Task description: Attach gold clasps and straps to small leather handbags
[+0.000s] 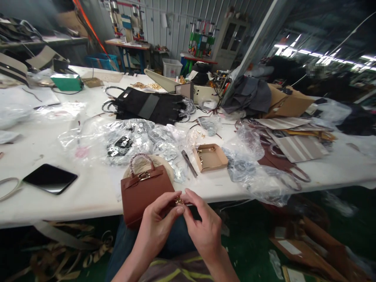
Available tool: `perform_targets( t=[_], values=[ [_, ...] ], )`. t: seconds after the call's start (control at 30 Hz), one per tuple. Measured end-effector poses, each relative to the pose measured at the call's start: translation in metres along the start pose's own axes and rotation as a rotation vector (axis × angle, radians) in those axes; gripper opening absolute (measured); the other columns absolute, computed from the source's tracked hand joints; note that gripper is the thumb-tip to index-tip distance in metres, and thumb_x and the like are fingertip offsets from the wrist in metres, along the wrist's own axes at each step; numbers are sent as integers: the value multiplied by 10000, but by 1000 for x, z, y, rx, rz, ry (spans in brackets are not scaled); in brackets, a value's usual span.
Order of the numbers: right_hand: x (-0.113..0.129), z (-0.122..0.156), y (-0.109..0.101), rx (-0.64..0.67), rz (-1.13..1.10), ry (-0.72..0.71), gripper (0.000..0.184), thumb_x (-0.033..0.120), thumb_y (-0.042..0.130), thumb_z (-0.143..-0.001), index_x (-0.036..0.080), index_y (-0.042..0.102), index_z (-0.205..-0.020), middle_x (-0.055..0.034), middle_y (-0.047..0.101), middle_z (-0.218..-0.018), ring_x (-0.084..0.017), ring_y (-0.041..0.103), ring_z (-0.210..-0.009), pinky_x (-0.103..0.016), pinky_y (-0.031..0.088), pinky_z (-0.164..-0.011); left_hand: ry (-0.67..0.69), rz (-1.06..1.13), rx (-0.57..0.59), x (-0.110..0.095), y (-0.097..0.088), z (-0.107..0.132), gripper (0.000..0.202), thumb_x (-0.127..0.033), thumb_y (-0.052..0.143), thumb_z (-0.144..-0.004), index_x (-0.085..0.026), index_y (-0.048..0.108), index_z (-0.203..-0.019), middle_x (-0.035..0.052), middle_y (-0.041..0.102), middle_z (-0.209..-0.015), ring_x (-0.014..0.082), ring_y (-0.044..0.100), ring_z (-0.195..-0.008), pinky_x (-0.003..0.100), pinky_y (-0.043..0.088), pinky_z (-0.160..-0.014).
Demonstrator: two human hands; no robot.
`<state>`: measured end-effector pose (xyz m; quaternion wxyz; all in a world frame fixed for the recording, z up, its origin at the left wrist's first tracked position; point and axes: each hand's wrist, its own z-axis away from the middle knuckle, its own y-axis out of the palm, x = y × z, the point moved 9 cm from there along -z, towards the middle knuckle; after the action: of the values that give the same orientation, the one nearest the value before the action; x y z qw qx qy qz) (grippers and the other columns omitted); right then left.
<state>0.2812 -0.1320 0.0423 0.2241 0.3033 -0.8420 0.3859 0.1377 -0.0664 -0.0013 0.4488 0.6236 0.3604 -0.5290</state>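
Observation:
Between the fingertips of both my hands is a small gold metal fitting; its exact kind is too small to make out. My left hand pinches it from the left, and my right hand closes on it from the other side. Just left of them a brown handbag leans at the table's front edge, its handle wrapped in clear film and a metal clasp on its front. Beyond my hands lie a shallow cardboard box with a few small gold pieces and a dark, narrow tool.
A white table spans the view. On it are a black phone or tablet, plastic bags of metal parts, black bags, grey-striped panels and brown leather pieces. Cartons and scrap strips lie below.

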Motion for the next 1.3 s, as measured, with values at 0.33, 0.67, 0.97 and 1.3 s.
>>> perform_targets(
  t=[0.33, 0.67, 0.97, 1.3],
  values=[
    [-7, -11, -5, 81, -299, 217, 177, 108, 733, -1049, 258, 826, -1062, -56, 829, -1088, -207, 815, -1010, -292, 656, -934, 236, -227, 15, -27, -9, 1, 176, -216, 852, -1006, -294, 906, -1154, 46, 863, -1073, 192, 825, -933, 213, 656, -831],
    [-23, -4, 6, 207, -564, 386, 86, 204, 776, -1054, 251, 811, -1117, -62, 810, -1126, -215, 817, -1024, -275, 674, -896, 329, -348, 98, -41, -1, 7, 262, -171, 731, -1082, -282, 865, -1278, 65, 848, -1107, 186, 821, -961, 219, 654, -848],
    [11, -24, -9, 337, -149, -156, 392, 24, 593, -1068, 213, 739, -1379, -120, 797, -1225, -246, 793, -1113, -363, 667, -984, 396, -415, 97, -47, 0, 11, 285, -122, 684, -1082, -265, 847, -1267, 68, 845, -1142, 187, 822, -1005, 212, 655, -895],
    [16, -27, -3, 438, -123, -213, 270, 45, 549, -1059, 197, 678, -1241, -100, 757, -1069, -235, 752, -964, -356, 627, -827, 402, -414, 38, -53, 0, 15, 238, -130, 689, -1071, -237, 857, -1203, 81, 857, -1099, 202, 839, -963, 214, 669, -853]
  ],
)
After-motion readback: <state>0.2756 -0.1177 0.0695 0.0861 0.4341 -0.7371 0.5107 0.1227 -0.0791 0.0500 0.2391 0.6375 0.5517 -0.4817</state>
